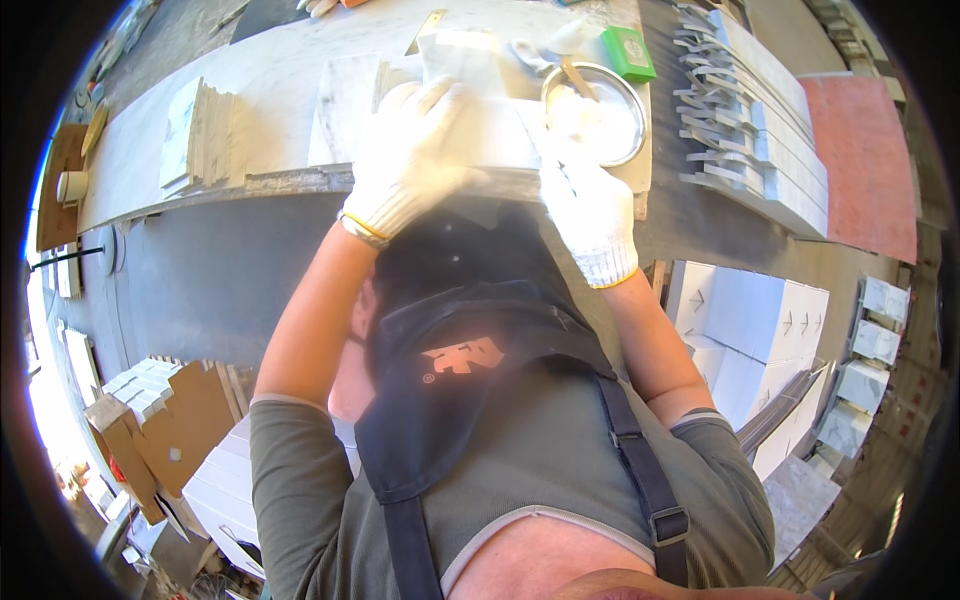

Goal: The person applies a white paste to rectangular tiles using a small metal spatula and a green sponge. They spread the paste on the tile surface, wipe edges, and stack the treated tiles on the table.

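Note:
Both my hands wear white knitted gloves, washed out by glare. My left hand [412,150] reaches over the bench with its fingers stretched out, beside a pale marble tile [338,112]; whether it presses on a piece is lost in brightness. My right hand [592,215] is closed around a thin tool [566,178], its kind unclear, in front of a round tin [640,122]. White paste [580,118] fills the tin, and a brown-handled stick or spatula [578,80] leans in it. Another white slab [462,62] lies beyond my left fingers.
A stack of marble tiles [190,135] stands on the bench [270,80] at left. Near the tin sit a green box [628,54] and a whitish spoon-like tool [530,54]. Rows of slabs [760,120] stand at right; white cartons [745,315] are lower right, a cardboard box [185,420] lower left.

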Tool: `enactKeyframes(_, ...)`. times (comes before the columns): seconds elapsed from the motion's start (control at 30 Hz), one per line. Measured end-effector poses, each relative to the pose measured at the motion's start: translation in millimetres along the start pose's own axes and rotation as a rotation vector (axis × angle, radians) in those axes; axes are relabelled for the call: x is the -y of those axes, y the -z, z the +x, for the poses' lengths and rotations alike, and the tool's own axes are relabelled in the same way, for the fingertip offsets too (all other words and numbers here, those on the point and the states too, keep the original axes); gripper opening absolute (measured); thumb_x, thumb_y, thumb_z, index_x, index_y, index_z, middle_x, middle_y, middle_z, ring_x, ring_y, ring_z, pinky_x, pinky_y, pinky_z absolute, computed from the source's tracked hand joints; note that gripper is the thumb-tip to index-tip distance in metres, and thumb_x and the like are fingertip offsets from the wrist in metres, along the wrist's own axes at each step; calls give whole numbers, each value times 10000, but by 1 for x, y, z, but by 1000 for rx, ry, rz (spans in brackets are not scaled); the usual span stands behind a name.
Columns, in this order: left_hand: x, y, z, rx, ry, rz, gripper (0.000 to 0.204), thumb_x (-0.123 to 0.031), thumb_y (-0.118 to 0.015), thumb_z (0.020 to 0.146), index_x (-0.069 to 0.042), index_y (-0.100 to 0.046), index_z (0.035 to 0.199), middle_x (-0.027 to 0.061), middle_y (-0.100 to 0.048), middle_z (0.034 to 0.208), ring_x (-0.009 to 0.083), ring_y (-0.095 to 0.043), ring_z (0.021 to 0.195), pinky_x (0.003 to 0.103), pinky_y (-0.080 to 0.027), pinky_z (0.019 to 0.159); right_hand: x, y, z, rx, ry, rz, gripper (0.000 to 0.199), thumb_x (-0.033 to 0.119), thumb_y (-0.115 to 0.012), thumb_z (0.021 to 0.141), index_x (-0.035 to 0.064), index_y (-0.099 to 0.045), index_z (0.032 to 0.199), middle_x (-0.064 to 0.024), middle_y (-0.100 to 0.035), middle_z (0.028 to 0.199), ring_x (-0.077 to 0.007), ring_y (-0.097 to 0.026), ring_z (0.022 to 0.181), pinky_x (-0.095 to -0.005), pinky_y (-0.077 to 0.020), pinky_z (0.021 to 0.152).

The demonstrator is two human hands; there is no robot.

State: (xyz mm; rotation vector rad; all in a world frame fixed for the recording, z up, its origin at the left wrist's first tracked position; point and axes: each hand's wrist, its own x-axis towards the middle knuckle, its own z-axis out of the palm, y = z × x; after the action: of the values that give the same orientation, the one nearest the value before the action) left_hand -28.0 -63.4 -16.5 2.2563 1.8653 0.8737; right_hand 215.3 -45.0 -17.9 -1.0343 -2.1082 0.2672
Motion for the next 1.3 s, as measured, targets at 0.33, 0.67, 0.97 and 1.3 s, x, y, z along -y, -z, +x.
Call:
enactKeyframes(0.33,-1,4,2,18,9,8,925,-329,-960,557,-74,-626,1380,113,-607,1442,376,-539,1315,479,-444,1128,3,5,14,103,6,-86,251,113,-679,939,46,-756,1169,-118,-775,991,-285,-750,838,-383,-609,739)
enactKeyframes(0.67,2,-2,3,-34,-26,-1,928,-318,-965,538,-70,-632,1369,113,-613,1428,387,-537,1311,483,-445,1127,-4,-10,12,8,39,-100,213,104,-676,922,85,-764,1115,-115,-734,893,-302,-712,782,-388,-593,719)
enactKeyframes(0.97,2,1,2,-80,-81,52,818,-367,-937,565,-57,-679,1276,134,-645,1373,368,-584,1251,465,-498,1064,-17,9,18,238,-91,35,398,115,-705,922,105,-711,1320,-177,-721,1104,-319,-695,983,-404,-560,892)
enactKeyframes(1.3,4,-1,2,-47,-53,23,900,-358,-951,552,-77,-645,1351,121,-631,1406,383,-555,1304,482,-459,1110,-19,17,40,315,20,100,467,109,-634,869,146,-741,1322,-161,-637,966,-313,-602,885,-450,-502,846)
